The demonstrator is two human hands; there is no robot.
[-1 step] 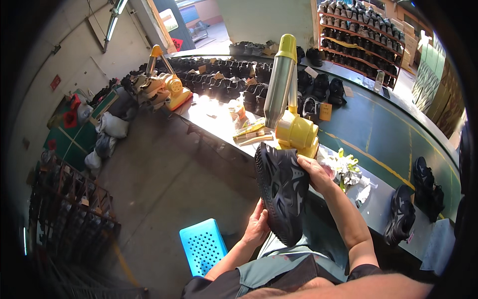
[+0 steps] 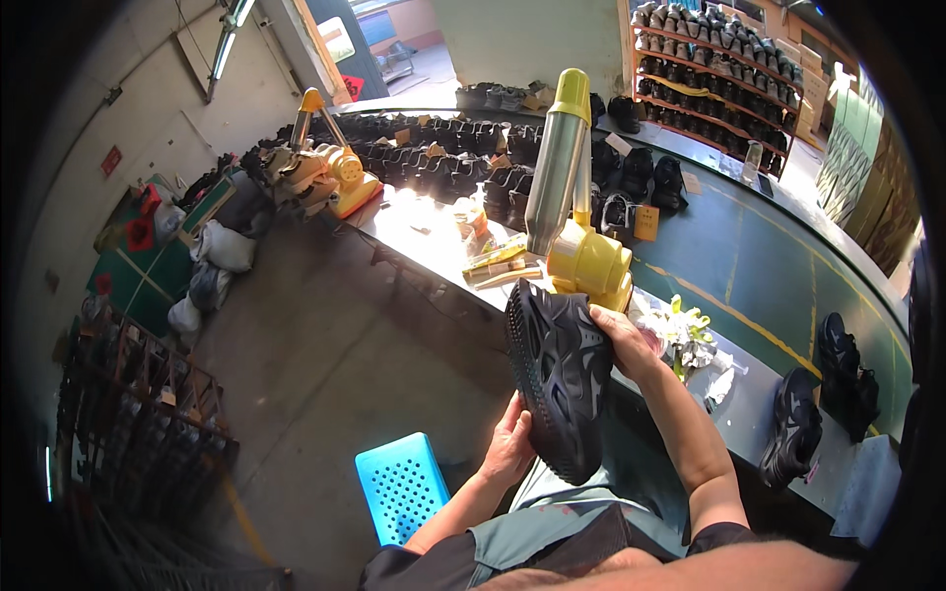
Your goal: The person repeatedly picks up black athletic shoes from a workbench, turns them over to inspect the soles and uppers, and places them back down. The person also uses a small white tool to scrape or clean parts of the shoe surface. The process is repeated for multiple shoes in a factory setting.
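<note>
A black sneaker (image 2: pixel 576 374) is held up over my lap, on end, its treaded sole facing left. My right hand (image 2: pixel 627 342) grips it at the upper right, with the thumb against the shoe. Beneath its left side my left hand (image 2: pixel 509 441) curls against the sole's edge, fingers partly hidden by the shoe. Just beyond the shoe stands a yellow blower-like machine (image 2: pixel 589 256) with an upright metal tube (image 2: pixel 555 182).
On the bench at right lie crumpled paper (image 2: pixel 695 353) and another black shoe (image 2: pixel 791 428). Rows of black shoes (image 2: pixel 434 163) fill the far bench beside a second yellow machine (image 2: pixel 345 167). A blue perforated stool (image 2: pixel 402 488) stands at lower left; a shoe rack (image 2: pixel 714 74) is behind.
The sneaker has tilted very slightly in my hands, showing a little more of its sole. Both hands keep their places.
</note>
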